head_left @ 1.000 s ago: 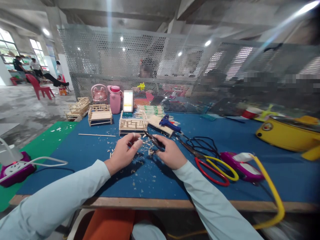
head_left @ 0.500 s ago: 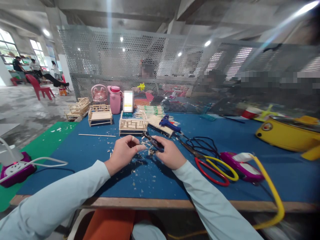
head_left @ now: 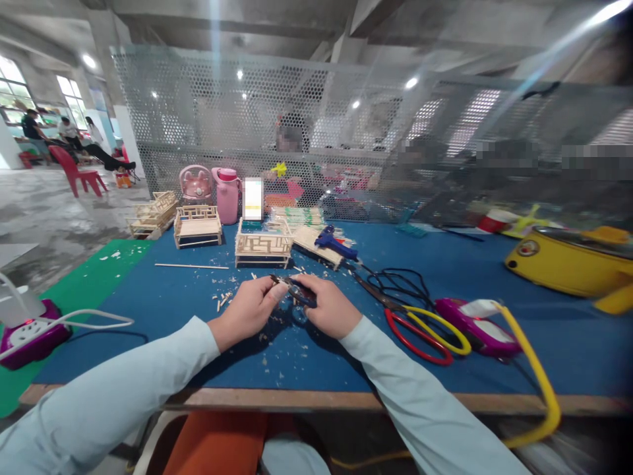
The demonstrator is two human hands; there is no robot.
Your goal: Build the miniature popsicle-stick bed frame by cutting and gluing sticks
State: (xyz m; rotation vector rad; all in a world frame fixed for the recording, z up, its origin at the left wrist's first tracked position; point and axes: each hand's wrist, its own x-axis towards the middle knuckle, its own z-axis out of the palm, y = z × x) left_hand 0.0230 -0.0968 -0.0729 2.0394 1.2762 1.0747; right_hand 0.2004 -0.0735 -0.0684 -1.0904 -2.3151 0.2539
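Observation:
Near the middle of the blue tabletop, my right hand is closed around dark-handled pliers, whose jaws point left. My left hand is pinched at the jaws' tip; what lies between its fingers is too small to make out. Small stick offcuts and shavings lie around both hands. Just beyond them stands a small wooden-stick bench model, with a second bench model to its left. A blue glue gun rests on a flat stick panel.
Scissors with red and yellow handles lie right of my right hand, beside a purple power strip. A yellow pot stands far right. A pink bottle and lit phone stand behind the models.
My hands have come closer together. The pliers' jaws have moved left and down to my left fingertips, and the left fingers have closed in around them.

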